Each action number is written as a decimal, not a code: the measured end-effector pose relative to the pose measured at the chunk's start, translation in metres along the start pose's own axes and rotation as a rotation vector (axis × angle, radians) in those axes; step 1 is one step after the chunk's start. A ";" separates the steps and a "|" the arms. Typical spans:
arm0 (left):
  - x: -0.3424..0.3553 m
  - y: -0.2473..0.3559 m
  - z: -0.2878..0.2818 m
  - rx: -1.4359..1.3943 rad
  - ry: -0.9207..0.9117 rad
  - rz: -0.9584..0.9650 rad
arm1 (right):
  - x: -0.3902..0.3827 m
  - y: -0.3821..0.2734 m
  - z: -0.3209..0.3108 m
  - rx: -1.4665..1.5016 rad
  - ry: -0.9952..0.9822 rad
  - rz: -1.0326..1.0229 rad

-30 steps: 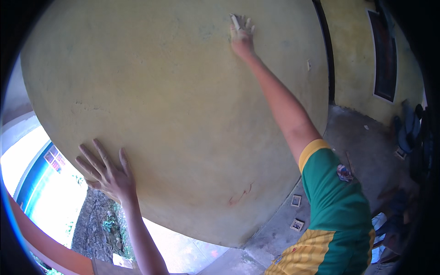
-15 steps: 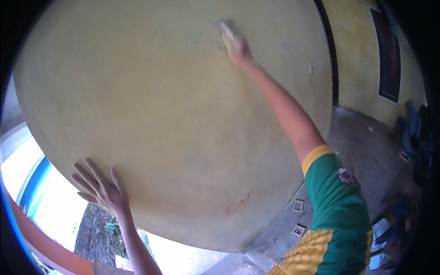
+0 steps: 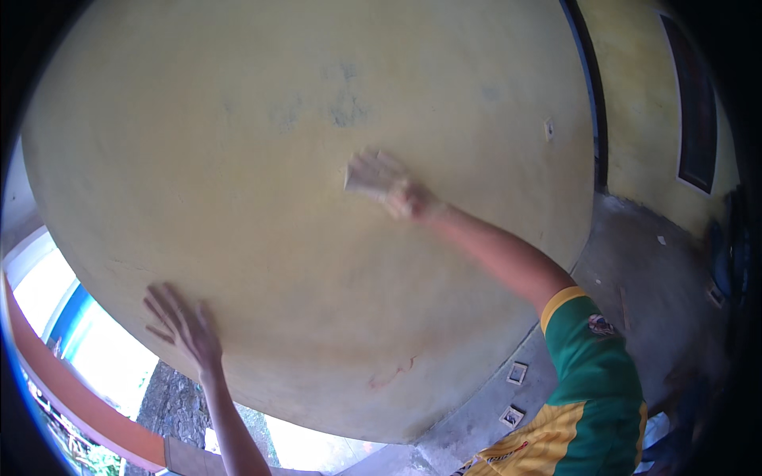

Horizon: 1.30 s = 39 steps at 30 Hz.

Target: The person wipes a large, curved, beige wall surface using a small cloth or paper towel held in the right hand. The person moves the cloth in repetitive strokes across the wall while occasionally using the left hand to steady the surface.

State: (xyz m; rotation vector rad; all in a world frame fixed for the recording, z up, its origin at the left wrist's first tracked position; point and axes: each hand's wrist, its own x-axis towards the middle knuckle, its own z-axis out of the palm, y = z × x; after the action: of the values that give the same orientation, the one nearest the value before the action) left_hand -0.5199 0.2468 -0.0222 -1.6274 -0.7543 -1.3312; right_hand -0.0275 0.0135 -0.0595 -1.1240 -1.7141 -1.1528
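Observation:
A broad yellowish wall (image 3: 286, 222) fills most of the view, with grey worn patches (image 3: 345, 107) high in the middle. My right hand (image 3: 385, 184) lies against it just below those patches, arm stretched out, blurred by motion. Under its fingers is a thin pale flat piece (image 3: 348, 176) that resembles sandpaper; only its light edge shows past the fingertips. Lower left, my left hand (image 3: 184, 327) rests flat on the wall near its edge, fingers spread, holding nothing.
A small light switch (image 3: 548, 129) is on the wall's right side. Beyond a dark door frame (image 3: 597, 103) is a dark window (image 3: 690, 111). Two small square frames (image 3: 517, 373) lie on the grey floor (image 3: 627, 278). An orange ledge (image 3: 87, 404) curves at lower left.
My right hand has swept down and slightly left over the wall, from beside the grey patches to below them. My left hand stays on the wall, nearly in place. The view has shifted slightly.

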 end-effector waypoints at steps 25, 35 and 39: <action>0.252 0.339 0.022 -0.173 0.216 0.241 | 0.155 0.219 -0.119 -0.554 0.554 0.205; 0.263 0.326 0.040 -0.141 0.235 0.175 | -0.026 0.089 -0.045 -0.271 0.042 0.061; 0.233 0.329 0.026 -0.209 0.194 0.236 | -0.069 0.057 -0.053 -0.299 -0.017 0.234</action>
State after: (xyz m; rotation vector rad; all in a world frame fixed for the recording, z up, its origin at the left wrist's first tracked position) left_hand -0.1670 0.1113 0.1205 -1.6600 -0.3046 -1.4051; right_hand 0.0537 -0.0420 -0.0917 -1.4766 -1.4064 -1.2791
